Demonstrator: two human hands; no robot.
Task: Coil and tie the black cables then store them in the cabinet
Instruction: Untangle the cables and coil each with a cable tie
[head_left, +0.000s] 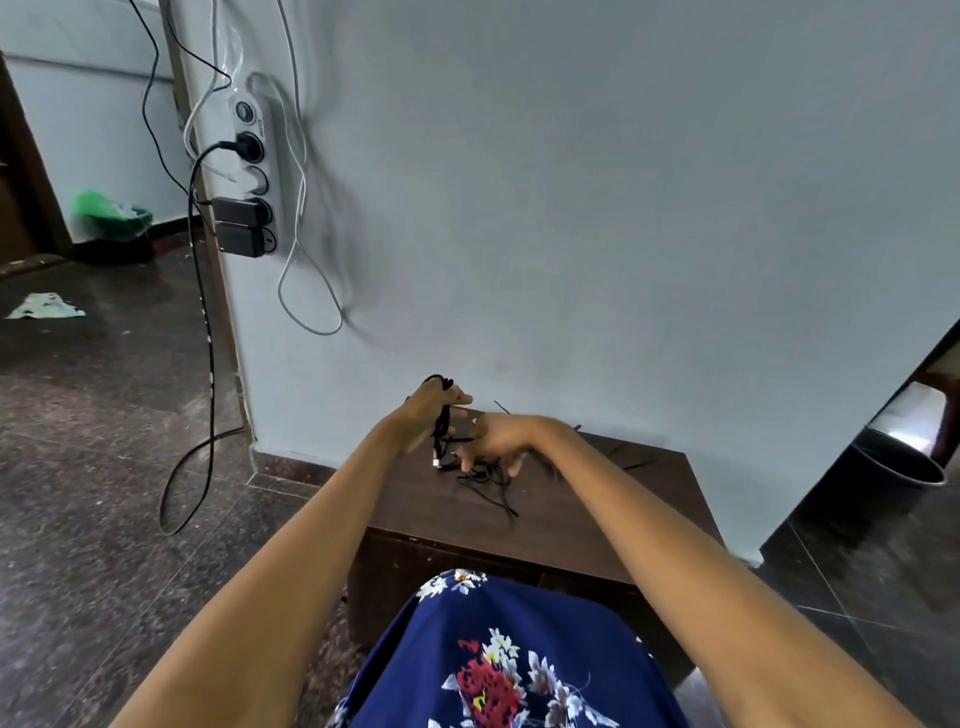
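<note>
left hand (427, 410) closed around coiled black cable (442, 423); right hand (498, 441) fingers spread, touching loose cable end over cabinet (597, 499).

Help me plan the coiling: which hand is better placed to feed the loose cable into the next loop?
Probably the right hand. It hovers just above the loose cable lying on the cabinet top, while the left hand is already occupied, closed on the coil.
</note>
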